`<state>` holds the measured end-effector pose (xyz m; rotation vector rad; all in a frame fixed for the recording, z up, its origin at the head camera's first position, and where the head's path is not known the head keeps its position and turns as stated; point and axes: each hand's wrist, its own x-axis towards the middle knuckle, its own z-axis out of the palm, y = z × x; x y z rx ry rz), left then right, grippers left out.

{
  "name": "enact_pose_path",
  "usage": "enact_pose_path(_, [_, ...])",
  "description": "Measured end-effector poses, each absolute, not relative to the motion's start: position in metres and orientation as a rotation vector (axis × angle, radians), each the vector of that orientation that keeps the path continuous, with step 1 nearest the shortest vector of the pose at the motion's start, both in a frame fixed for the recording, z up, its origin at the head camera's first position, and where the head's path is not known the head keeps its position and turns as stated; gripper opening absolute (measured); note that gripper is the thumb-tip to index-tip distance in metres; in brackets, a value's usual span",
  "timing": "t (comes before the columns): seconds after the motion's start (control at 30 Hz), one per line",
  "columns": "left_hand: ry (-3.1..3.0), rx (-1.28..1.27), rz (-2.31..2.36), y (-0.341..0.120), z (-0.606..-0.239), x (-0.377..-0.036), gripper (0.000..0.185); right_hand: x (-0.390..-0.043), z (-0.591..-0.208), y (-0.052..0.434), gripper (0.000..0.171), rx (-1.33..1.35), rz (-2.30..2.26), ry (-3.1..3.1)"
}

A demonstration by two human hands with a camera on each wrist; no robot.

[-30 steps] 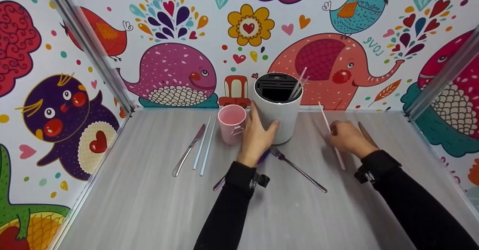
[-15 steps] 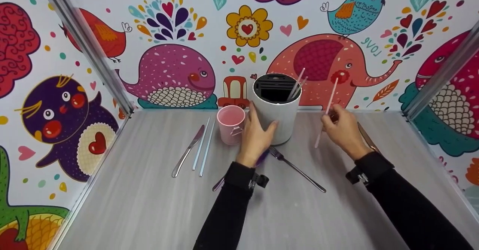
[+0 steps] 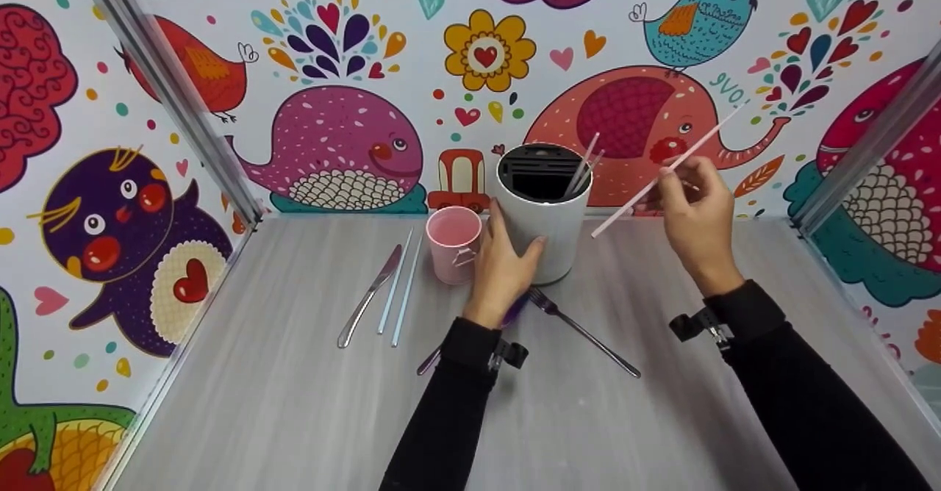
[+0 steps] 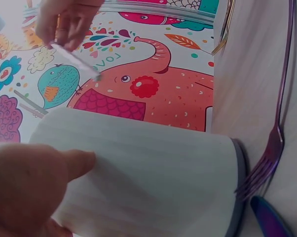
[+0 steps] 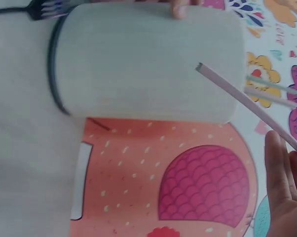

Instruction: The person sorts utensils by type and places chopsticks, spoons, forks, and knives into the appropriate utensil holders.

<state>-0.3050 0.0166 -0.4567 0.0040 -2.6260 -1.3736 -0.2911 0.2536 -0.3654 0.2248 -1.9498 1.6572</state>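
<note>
A: What is the right hand [image 3: 697, 208] doing?

B: It is pinching a pink chopstick [image 3: 665, 171] between the fingertips, raised above the table [image 3: 294, 403] to the right of the white holder [image 3: 548, 237]. The stick is slanting, its lower end pointing toward the holder's side and its upper end rising up and to the right across the elephant on the wall [image 3: 625, 116]. In the right wrist view the stick's tip [image 5: 200, 67] is hanging in front of the holder's wall, and I cannot tell whether it is touching.

A: And the left hand [image 3: 503, 267]?

B: It is wrapping around the holder's near side, thumb [image 4: 77, 163] pressing on the wall and fingers spreading round the left flank. The grip is wide, matching the cylinder's girth.

A: Where is the holder standing?

B: Upright at the back of the table, just beside a pink mug [image 3: 454, 243] on its left. Two more sticks [image 3: 584, 171] are leaning inside its open top.

A: What else is lying around?

B: A fork [image 3: 581, 331] is lying just in front of the holder, its tines near the base. A knife [image 3: 371, 296] and a pale blue chopstick pair [image 3: 401, 292] are lying left of the mug.
</note>
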Motion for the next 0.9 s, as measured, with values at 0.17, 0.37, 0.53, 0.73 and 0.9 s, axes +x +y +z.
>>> enact_pose_path(0.17, [-2.616, -0.002, -1.381, 0.016, -0.457, -0.305, 0.1, -0.288, -0.355, 0.248, 0.027, 0.323, 1.827, -1.755])
enact_pose_path(0.37, [-2.614, -0.003, -1.374, 0.016, -0.458, -0.305, 0.099, -0.287, -0.348, 0.242, 0.028, 0.387, 1.835, -1.707])
enact_pose_path(0.53, [-2.617, 0.001, -1.38, 0.016, -0.457, -0.304, 0.099, -0.284, -0.344, 0.237, 0.028, 0.402, 1.787, -1.721])
enact_pose_path(0.73, [-2.617, -0.006, -1.371, 0.016, -0.457, -0.305, 0.1, -0.281, -0.341, 0.229, 0.024, 0.424, 1.622, -1.806])
enact_pose_path(0.9, [-2.616, -0.008, -1.375, 0.016, -0.458, -0.306, 0.099, -0.281, -0.342, 0.22, 0.016, 0.466, 1.375, -1.878])
